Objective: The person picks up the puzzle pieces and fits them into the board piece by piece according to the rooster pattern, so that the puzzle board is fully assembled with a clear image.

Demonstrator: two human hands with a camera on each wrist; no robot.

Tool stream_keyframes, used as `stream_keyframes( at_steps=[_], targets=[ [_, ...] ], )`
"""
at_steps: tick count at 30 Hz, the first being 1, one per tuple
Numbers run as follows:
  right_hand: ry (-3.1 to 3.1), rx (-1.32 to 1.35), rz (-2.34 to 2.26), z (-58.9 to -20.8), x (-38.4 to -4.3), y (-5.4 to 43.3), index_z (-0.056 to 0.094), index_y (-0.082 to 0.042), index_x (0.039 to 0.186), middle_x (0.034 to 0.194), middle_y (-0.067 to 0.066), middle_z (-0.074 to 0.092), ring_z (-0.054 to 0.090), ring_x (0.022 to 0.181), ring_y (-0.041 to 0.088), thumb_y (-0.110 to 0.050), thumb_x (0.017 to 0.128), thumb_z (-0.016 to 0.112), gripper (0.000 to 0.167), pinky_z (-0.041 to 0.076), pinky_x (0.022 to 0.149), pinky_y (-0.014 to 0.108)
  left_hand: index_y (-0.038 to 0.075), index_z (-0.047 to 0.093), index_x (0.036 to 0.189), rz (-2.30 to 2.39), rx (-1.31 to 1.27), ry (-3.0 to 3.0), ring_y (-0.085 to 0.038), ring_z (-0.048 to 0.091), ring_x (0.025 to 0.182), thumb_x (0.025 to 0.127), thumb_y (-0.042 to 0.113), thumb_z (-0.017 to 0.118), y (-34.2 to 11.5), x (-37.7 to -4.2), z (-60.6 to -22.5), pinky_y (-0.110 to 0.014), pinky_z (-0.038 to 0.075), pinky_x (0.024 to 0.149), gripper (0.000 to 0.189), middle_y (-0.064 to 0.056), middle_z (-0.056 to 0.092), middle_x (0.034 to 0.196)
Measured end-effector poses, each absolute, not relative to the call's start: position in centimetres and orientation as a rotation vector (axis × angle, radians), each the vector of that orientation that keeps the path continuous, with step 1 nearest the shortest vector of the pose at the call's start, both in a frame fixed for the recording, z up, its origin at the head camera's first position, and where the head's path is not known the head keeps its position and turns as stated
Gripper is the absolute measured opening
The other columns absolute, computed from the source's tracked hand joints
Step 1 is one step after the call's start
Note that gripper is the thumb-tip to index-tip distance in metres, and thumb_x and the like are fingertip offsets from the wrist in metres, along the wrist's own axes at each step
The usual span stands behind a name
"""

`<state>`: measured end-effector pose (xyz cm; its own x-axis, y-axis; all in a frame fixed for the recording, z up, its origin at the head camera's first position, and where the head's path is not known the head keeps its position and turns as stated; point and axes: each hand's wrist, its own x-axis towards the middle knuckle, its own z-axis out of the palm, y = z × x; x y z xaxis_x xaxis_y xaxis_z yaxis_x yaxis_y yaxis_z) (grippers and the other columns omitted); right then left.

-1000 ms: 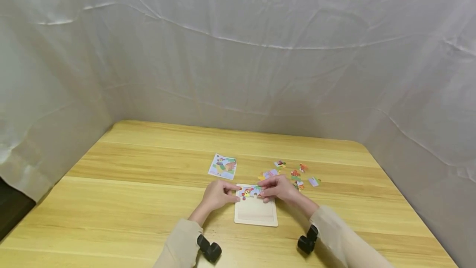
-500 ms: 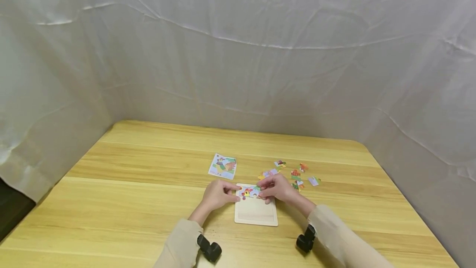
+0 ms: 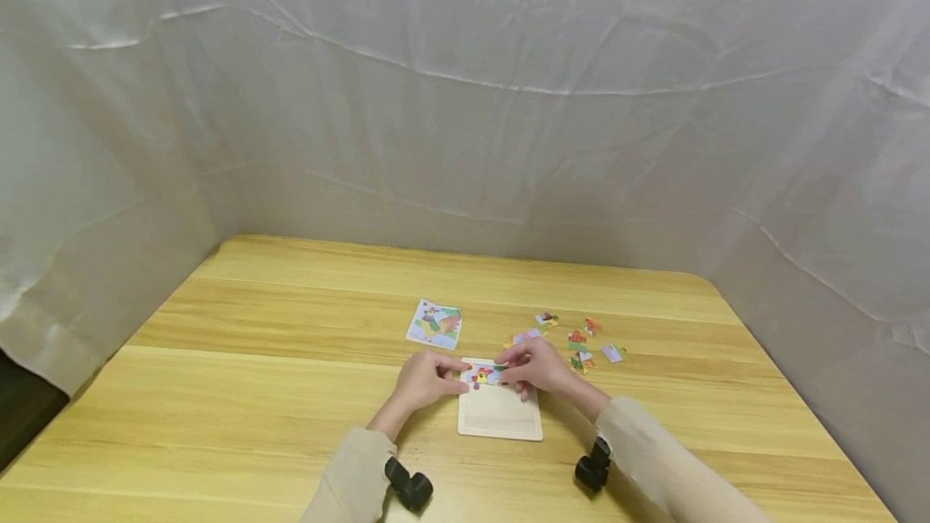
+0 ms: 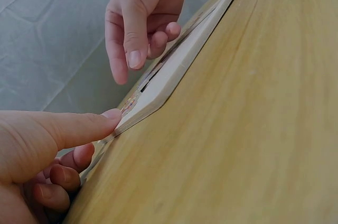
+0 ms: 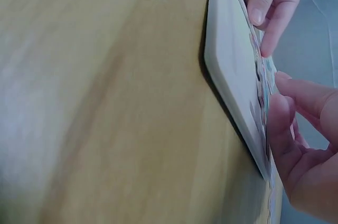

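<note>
A pale wooden puzzle tray [image 3: 500, 422] lies flat on the table. Along its far edge sit joined puzzle pieces [image 3: 481, 375] printed with a red and yellow bird. My left hand [image 3: 425, 382] grips the tray's left side, its thumb [image 4: 95, 128] lying on the rim by the pieces. My right hand [image 3: 541, 368] reaches over the tray's far right part. Its thumb and forefinger pinch a puzzle piece with some green on it, largely covered by the fingers. In the right wrist view the right thumb [image 5: 280, 121] is close to the row of pieces.
Several loose puzzle pieces [image 3: 577, 337] lie beyond and right of the tray, one lilac piece [image 3: 612, 353] farthest right. A printed picture card [image 3: 436, 324] lies behind the tray to the left. A grey curtain [image 3: 465, 144] encloses the wooden table [image 3: 276, 394].
My right hand has slid a little to the left along the tray's far edge, closer to the bird pieces. The left hand has stayed in place.
</note>
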<state>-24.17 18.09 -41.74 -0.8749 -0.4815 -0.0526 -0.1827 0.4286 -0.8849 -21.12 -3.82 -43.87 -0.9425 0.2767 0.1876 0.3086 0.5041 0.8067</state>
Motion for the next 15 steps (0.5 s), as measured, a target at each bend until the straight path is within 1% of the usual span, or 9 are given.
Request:
stream_keyframes(
  at_steps=[5,15],
  targets=[
    [2.428,-0.665,-1.363,-41.97,-24.22,17.50,0.068,0.003,0.091,0.048,0.006,0.051,0.044,0.035,0.009,-0.004,0.075,0.070,0.018,0.041,0.036,0.025,0.006,0.071,0.093,-1.443,-0.528,-2.705,-0.006,0.038,0.049,0.070,0.014,0.075,-3.81,-21.10,-43.84,-0.020,0.030,0.048,0.025,0.007,0.047,0.054],
    [2.501,-0.709,-1.306,-42.07,-24.13,17.10,0.069,0.003,0.088,0.046,0.007,0.048,0.040,0.031,0.007,-0.006,0.073,0.071,0.017,0.036,0.034,0.022,0.006,0.071,0.094,-1.448,-0.529,-2.699,-0.006,0.037,0.049,0.071,0.016,0.075,-3.86,-21.23,-43.97,-0.020,0.030,0.047,0.025,0.007,0.046,0.054]
  ],
)
